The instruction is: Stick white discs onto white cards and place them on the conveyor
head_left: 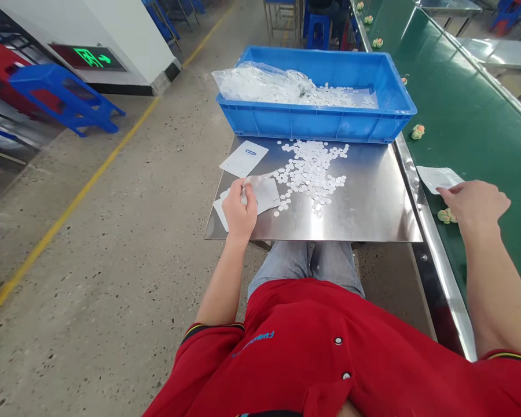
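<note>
My right hand [477, 202] reaches over the green conveyor belt, its fingers closed on the edge of a flat white packet [437, 177]. Small peach-and-green pieces [446, 216] lie on the belt just below that hand. On the left of the metal table, my left hand [241, 211] is closed in a pinch; what sits between the fingertips is too small to make out. Flat white sheets [264, 194] lie under and beside it. A white card with a blue logo [245, 158] rests just beyond. Many small white discs [312, 168] are heaped at the middle of the table.
A blue plastic crate [304, 120] stands at the table's far edge, holding a clear bag [260, 84] and more white discs. The green belt [464, 127] runs along the right behind a metal rail. Blue stools [65, 95] stand at the left near a pillar.
</note>
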